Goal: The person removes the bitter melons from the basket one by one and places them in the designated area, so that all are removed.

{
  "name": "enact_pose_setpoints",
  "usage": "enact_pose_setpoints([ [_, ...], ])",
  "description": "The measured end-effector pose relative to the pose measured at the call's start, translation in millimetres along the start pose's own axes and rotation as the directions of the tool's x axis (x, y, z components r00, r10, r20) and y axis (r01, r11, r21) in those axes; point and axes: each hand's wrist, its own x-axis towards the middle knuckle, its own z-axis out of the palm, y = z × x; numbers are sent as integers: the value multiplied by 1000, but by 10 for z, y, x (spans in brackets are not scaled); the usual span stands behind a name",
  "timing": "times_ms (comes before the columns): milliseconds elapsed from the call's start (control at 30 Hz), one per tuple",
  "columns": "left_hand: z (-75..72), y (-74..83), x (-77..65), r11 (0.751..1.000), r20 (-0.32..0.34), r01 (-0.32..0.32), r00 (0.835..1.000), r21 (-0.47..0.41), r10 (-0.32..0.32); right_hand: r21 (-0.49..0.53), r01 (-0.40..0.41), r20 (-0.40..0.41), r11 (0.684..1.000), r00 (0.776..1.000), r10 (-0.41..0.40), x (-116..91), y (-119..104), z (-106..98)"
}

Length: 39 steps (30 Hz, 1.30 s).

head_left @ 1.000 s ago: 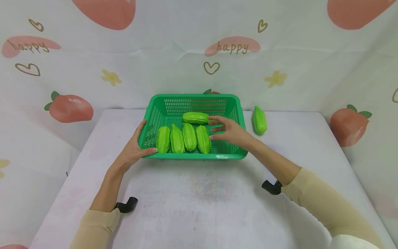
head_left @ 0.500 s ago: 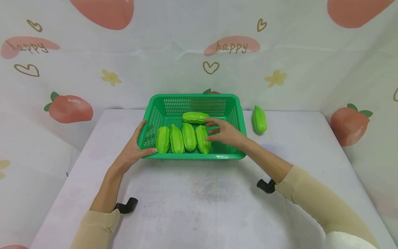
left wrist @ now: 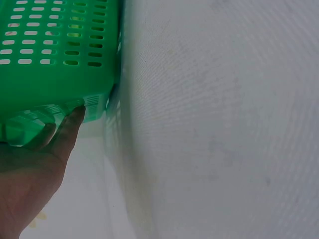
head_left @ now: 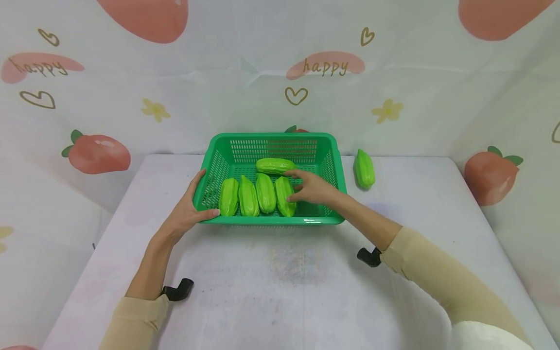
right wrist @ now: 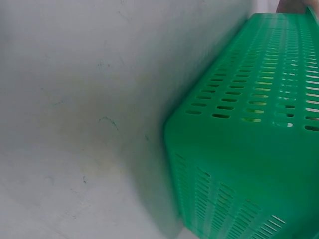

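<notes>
Green basket [head_left: 271,220], lime-green gourds [head_left: 248,196], beige sleeves [head_left: 135,316]

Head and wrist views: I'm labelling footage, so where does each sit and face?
Head: on the head, facing forward and down at the green basket; left hand, right hand and sleeves show.
Left wrist: worn there, facing the basket's outer wall; left hand shows.
Right wrist: worn there, facing a basket corner; part of a hand shows.
Head and left wrist share left hand and basket.

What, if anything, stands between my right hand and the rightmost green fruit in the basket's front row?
Nothing visible: in the head view, your right hand overlaps the right edge of that green fruit; contact is unclear.
</notes>
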Motion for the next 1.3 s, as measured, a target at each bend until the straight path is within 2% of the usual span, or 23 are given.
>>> enact_pose_setpoints([
  [167,10,13,12,1000,6,-4,1000,-11,4,-46,-22,15,999,1000,22,57,-2,-11],
  [433,6,9,-24,1000,13,8,1000,-16,-7,-133,-4,75,991,997,14,138,13,20],
  [700,3,-3,-15,1000,14,15,1000,-3,-14,-131,-39,82,991,995,50,173,-9,22],
  [1033,-17,18,-16,1000,22,10,1000,-15,-10,-225,-11,90,974,995,32,190,-11,52],
  [1300,-7,-4,-17,999,21,3,1000,-32,-2,-250,-13,81,968,996,34,171,-29,50],
])
